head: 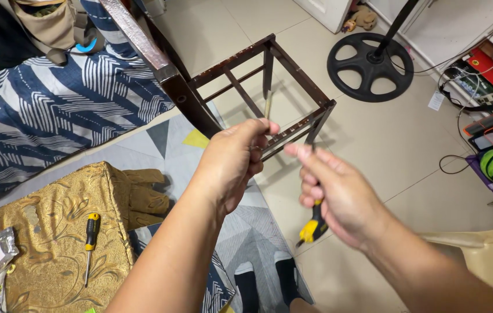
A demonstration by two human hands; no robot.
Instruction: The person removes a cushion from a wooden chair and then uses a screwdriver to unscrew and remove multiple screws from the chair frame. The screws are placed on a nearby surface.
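Above the tiled floor, the left hand pinches a thin pale stick upright against the dark wooden chair frame, which lies tipped on its side. Just beside it, the right hand is clenched around a yellow-and-black screwdriver, tip up at the frame's corner. Another screwdriver lies on the gold cushion.
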